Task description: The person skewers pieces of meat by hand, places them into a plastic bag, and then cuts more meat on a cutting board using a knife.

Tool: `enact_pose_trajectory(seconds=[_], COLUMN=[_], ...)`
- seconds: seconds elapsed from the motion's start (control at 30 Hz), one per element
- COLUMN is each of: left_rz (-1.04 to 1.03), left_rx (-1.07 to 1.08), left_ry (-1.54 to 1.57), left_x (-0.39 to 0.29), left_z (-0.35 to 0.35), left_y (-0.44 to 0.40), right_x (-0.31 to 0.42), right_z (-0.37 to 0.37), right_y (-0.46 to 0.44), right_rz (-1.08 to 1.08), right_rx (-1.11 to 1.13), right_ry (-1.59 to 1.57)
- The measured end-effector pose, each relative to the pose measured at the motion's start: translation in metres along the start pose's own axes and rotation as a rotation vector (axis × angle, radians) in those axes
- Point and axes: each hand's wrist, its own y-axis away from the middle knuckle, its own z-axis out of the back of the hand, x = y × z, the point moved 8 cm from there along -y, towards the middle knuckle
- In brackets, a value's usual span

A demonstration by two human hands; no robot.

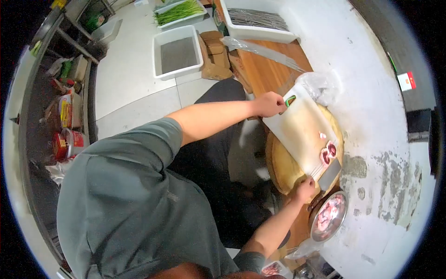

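My left hand (271, 104) is closed on the near upper end of a white cutting board (302, 125), beside its green-rimmed handle hole. The board lies slanted over a round wooden chopping block (282, 167). My right hand (305, 189) is closed around several thin skewers (317, 171) at the board's lower end. Pieces of red meat with pale rims (328, 153) rest on the board, with a small pale scrap (322, 136) nearby. Close to my right hand, a cleaver (330, 175) lies flat on the block.
A metal bowl of meat pieces (329, 213) stands beyond my right hand. A clear plastic bag (320, 87) lies against the wall. White tubs hold skewers (258, 18), grey contents (179, 55) and green vegetables (180, 11). A cardboard box (215, 56) stands between them.
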Motion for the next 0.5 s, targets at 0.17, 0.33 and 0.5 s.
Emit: enact_pose_trajectory(seconds=[0.17, 0.33, 0.5], left_rz=[-0.047, -0.001, 0.013], left_rx=[-0.017, 0.017, 0.051], left_ry=[-0.030, -0.028, -0.032], left_x=[0.011, 0.015, 0.014], left_z=[-0.011, -0.014, -0.019], left_y=[-0.005, -0.005, -0.004], right_x=[0.025, 0.040, 0.039], right_z=[-0.014, -0.025, -0.023], right_y=[0.025, 0.038, 0.039], right_rz=[-0.290, -0.403, -0.399], right_rx=[0.048, 0.204, 0.274], right_ry=[-0.484, -0.712, -0.785])
